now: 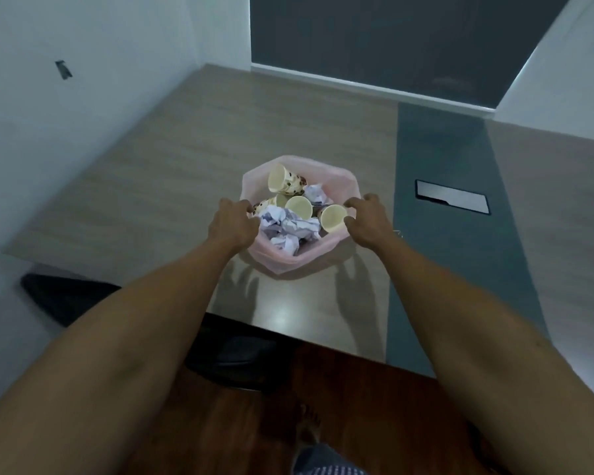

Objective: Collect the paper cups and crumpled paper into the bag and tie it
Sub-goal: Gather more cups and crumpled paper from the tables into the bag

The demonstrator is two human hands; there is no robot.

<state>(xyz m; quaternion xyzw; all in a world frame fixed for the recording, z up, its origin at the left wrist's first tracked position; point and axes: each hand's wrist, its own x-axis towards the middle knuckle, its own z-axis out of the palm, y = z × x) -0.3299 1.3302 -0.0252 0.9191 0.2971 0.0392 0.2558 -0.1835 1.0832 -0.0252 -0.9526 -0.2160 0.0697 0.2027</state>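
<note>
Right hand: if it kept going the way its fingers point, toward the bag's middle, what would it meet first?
Most likely the nearest paper cup, just inside the bag rim the right hand grips; depth is uncertain.

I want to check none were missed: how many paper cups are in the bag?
4 show in the pink bag: one at the far side, one centre, one right, one left, half hidden. More may lie underneath.

Cups (299,206), crumpled paper (288,229) in bag (282,262) on table (151,186).

A translucent pink plastic bag (343,186) holds cream paper cups (299,207) with brown-spotted outsides and white-and-purple crumpled paper (288,231); beneath the bag, a grey wood-grain tabletop (186,159).
</note>
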